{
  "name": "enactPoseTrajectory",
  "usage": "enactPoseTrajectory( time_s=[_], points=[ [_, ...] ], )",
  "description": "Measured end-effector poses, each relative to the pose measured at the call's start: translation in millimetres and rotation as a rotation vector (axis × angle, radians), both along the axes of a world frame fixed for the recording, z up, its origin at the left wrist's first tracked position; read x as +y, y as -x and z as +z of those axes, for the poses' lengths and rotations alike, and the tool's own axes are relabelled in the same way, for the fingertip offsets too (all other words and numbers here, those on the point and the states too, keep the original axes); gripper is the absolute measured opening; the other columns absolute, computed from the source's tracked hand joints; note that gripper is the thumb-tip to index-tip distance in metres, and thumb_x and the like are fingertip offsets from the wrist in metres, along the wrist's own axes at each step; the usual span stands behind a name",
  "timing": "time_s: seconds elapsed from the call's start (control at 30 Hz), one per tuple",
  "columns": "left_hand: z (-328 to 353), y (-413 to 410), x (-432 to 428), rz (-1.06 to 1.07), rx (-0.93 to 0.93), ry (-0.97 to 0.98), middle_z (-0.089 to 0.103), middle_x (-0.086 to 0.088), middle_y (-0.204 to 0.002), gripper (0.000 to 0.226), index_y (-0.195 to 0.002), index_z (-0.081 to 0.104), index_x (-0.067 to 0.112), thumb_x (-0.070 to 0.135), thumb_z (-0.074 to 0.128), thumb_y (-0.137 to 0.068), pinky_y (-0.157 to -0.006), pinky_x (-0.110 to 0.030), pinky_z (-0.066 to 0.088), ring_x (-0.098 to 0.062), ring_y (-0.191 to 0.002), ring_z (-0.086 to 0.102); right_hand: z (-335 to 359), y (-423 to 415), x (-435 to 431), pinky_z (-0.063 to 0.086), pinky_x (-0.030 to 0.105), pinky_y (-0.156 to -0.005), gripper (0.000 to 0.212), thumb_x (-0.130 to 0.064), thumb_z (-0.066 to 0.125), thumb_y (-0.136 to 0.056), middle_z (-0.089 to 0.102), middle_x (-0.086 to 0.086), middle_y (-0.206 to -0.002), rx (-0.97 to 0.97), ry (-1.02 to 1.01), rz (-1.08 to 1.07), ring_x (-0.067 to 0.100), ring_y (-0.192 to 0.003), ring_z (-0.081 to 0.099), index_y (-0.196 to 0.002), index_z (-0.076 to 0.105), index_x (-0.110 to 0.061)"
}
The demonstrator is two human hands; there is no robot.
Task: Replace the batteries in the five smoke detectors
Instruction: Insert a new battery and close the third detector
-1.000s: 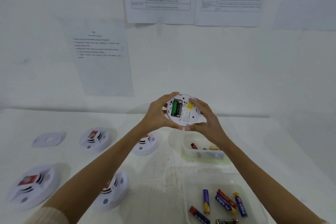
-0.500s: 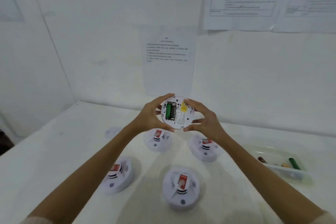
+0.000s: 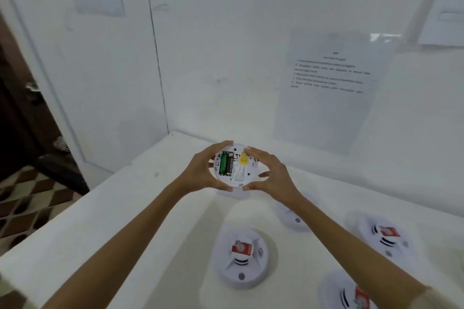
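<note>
The left hand (image 3: 200,170) and right hand (image 3: 273,174) hold a detector (image 3: 236,168) above the table (image 3: 125,208), each grip curled round its rim (a green battery (image 3: 223,163) shows in its open back). Four other detectors (image 3: 242,258) lie on the table below.

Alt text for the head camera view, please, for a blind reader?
A left hand and right hand hold a white smoke detector, its open back showing a green battery. Four more detectors sit on the table below.
</note>
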State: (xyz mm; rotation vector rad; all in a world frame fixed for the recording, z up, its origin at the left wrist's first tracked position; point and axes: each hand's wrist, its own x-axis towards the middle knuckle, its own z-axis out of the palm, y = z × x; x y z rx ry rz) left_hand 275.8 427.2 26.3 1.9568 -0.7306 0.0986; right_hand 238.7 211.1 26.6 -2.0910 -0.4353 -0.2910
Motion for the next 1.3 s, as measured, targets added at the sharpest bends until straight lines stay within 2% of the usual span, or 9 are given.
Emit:
enactPoseTrajectory(
  time_s=[0.17,0.33,0.53,0.7,0.87,0.97,1.07,1.17,1.3],
  points=[
    [-20,-5,28,0.068,0.04,0.042,0.053,0.015,-0.127,0.097,-0.127,0.047,0.032,0.025,0.091,-0.041,-0.079,-0.014,0.05,0.002,-0.108,0.053,-15,-20,29,0.048,0.021,-0.076,0.094,-0.03,0.085,-0.052,0.043,-0.017,-0.131,0.022,0.086,0.04,0.014,-0.116,0.044,-0.133,0.039,-0.037],
    [-30,-6,41,0.122,0.068,0.059,0.05,0.03,-0.126,0.1,-0.128,0.047,0.033,0.035,0.088,-0.037,-0.081,-0.017,0.052,0.0,-0.108,0.054,-28,-26,31,0.043,0.027,-0.085,0.12,-0.042,0.083,-0.058,0.044,-0.008,-0.13,0.102,0.096,-0.049,0.011,-0.112,0.045,-0.146,0.002,-0.031],
    [-30,-9,50,0.155,0.068,0.039,0.048,0.039,-0.12,0.101,-0.129,0.046,0.03,0.005,0.093,-0.043,-0.076,-0.012,0.05,0.005,-0.102,0.053,-46,-28,13,0.027,0.03,-0.103,0.09,-0.04,0.074,-0.074,0.036,0.004,-0.144,0.282,0.534,0.025,0.023,-0.13,0.027,-0.145,0.024,-0.015],
    [-27,-7,47,0.134,0.054,0.023,0.049,0.02,-0.126,0.101,-0.13,0.046,0.025,0.002,0.092,-0.044,-0.075,-0.012,0.05,0.007,-0.102,0.051,-45,-24,18,0.036,0.026,-0.084,0.053,-0.035,0.07,-0.079,0.053,0.006,-0.124,0.231,0.551,0.004,0.022,-0.113,0.043,-0.127,0.055,-0.018],
    [-26,-5,45,0.138,0.047,0.01,0.049,0.02,-0.126,0.101,-0.131,0.046,0.026,0.004,0.092,-0.043,-0.075,-0.012,0.051,0.006,-0.1,0.051,-44,-25,21,0.042,0.028,-0.081,0.061,-0.032,0.074,-0.073,0.058,0.013,-0.113,0.197,0.566,-0.109,0.026,-0.108,0.051,-0.125,0.055,-0.009],
    [-23,-3,44,0.13,0.063,0.017,0.05,0.027,-0.123,0.102,-0.129,0.045,0.031,0.006,0.093,-0.043,-0.076,-0.014,0.052,0.006,-0.103,0.051,-40,-25,17,0.039,0.027,-0.091,0.079,-0.027,0.077,-0.07,0.047,0.013,-0.124,0.249,0.334,-0.29,0.027,-0.115,0.049,-0.137,0.04,-0.01],
    [-19,-2,41,0.112,0.072,0.019,0.05,0.036,-0.118,0.1,-0.127,0.045,0.037,0.016,0.093,-0.041,-0.076,-0.013,0.051,0.007,-0.104,0.05,-27,-31,9,0.049,0.04,-0.089,0.078,-0.016,0.078,-0.071,0.045,0.014,-0.121,0.386,-0.143,-0.412,0.029,-0.107,0.054,-0.138,0.038,-0.006],
    [-16,0,35,0.099,0.081,0.02,0.051,0.032,-0.118,0.099,-0.126,0.045,0.037,0.034,0.088,-0.037,-0.076,-0.013,0.052,0.006,-0.102,0.051,-1,-25,3,0.058,0.026,-0.065,0.048,0.0,0.068,-0.079,0.057,0.01,-0.099,0.504,-0.69,-0.244,0.02,-0.079,0.059,-0.124,0.051,0.006],
    [-15,-3,25,0.074,0.086,-0.004,0.05,0.023,-0.122,0.098,-0.126,0.045,0.035,0.015,0.094,-0.042,-0.075,-0.012,0.051,0.007,-0.099,0.051,17,-12,4,0.058,0.024,-0.063,0.046,0.013,0.065,-0.075,0.059,0.004,-0.097,0.43,-0.838,-0.027,0.017,-0.08,0.061,-0.115,0.054,-0.007]
  ],
)
